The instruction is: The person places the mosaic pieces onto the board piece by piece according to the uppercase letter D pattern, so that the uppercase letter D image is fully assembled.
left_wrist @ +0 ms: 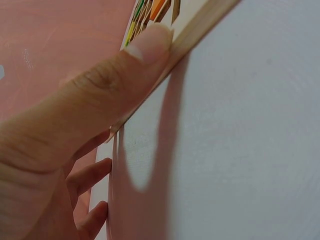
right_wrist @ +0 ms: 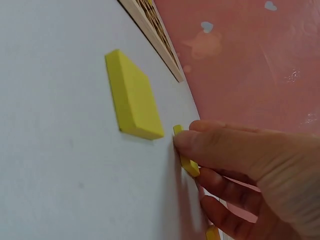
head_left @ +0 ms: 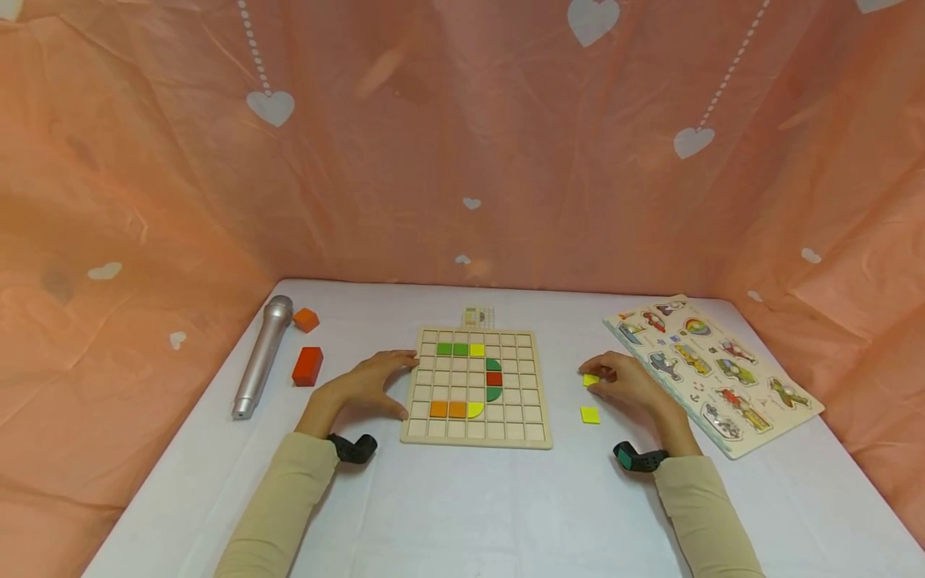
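My right hand (head_left: pixel 620 379) pinches a small yellow square tile (right_wrist: pixel 189 165) between thumb and fingers, right at the table surface. A second yellow square tile (head_left: pixel 589 415) lies flat just nearer to me. My left hand (head_left: pixel 370 384) rests at the left edge of a wooden grid board (head_left: pixel 520 401), thumb and fingers spread along its rim; in the left wrist view the thumb (left_wrist: pixel 150 42) touches the rim. On the board sit green squares (head_left: pixel 452 349) with a yellow square, a red square (head_left: pixel 494 378) between two green rounded pieces, and orange squares (head_left: pixel 447 409) beside a yellow rounded piece (head_left: pixel 474 409).
A small printed pattern card (head_left: pixel 478 316) lies behind the board. To the left are a silver microphone (head_left: pixel 263 357), a red block (head_left: pixel 307 366) and an orange block (head_left: pixel 306 320). A picture puzzle board (head_left: pixel 711 373) lies at the right, close to my right forearm. Pink curtains surround the table.
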A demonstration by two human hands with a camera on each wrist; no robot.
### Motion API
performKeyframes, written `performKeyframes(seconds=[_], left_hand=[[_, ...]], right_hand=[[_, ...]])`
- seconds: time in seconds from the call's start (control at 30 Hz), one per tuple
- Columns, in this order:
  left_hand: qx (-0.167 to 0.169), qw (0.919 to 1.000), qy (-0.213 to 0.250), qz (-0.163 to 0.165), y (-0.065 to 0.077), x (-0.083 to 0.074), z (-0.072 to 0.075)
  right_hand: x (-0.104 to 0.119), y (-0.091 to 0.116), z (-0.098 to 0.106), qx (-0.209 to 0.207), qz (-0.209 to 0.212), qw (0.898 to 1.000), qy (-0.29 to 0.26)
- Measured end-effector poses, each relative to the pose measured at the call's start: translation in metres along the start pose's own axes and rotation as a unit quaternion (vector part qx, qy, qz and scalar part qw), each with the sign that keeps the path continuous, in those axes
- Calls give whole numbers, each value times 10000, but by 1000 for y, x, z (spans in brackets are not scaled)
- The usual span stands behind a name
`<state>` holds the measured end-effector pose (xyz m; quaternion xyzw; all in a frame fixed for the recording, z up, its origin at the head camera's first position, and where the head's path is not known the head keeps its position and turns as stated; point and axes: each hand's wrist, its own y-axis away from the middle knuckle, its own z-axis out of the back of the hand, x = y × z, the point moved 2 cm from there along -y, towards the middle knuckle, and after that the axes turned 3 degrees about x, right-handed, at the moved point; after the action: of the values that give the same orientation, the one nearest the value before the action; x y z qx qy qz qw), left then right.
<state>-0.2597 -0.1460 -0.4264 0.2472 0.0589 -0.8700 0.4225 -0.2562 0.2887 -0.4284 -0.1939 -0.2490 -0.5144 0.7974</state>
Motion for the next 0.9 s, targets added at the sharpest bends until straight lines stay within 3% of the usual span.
performKeyframes(seconds=[0.3, 0.6, 0.9], left_hand=[[9, 10000, -13, -60, 0, 0, 1], [3, 10000, 4, -98, 0, -1, 1], [10, 10000, 9, -63, 1, -1, 1]], right_hand=[[13, -10, -7, -360, 187, 9991, -103], [64, -37, -25, -876, 1196, 9883, -369], [118, -61, -54, -599, 1713, 9810, -682]])
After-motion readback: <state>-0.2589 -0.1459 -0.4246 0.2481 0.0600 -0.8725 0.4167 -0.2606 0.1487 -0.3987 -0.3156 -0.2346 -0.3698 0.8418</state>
